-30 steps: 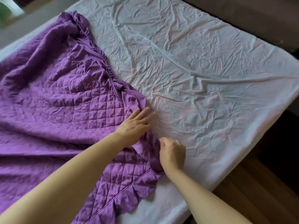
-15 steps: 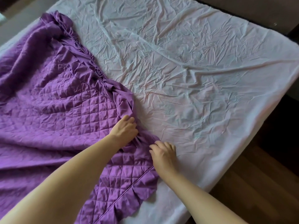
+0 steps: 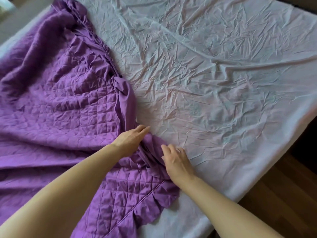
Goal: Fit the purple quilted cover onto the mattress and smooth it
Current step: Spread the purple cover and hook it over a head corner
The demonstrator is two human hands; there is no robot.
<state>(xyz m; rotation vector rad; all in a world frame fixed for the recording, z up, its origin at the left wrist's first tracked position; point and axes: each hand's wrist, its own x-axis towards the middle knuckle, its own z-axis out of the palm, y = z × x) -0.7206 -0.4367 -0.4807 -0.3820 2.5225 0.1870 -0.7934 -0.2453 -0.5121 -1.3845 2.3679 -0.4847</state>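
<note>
Surface: a mattress [image 3: 214, 83] under a pale, heavily creased sheet fills most of your view; its right edge runs diagonally down toward you
Room: a wood floor [image 3: 283, 194] shows at lower right beyond that edge; a grey strip lies at upper left past the far corner
Cover: the purple quilted cover [image 3: 60, 109] lies bunched over the left part of the mattress, the right part of the sheet bare; its gathered frill runs from the top left down to your hands, and a ruffled corner lies flat near the bottom edge
Left hand: your left hand [image 3: 130, 138] rests palm down on the frill's edge, fingers straight and together, pointing right; whether it grips cloth below, you cannot tell
Right hand: your right hand [image 3: 176, 162] lies just beside it, fingers loosely spread, fingertips pressing a raised fold of the frill
Relation: the fold stands up between your two hands, touching both
</note>
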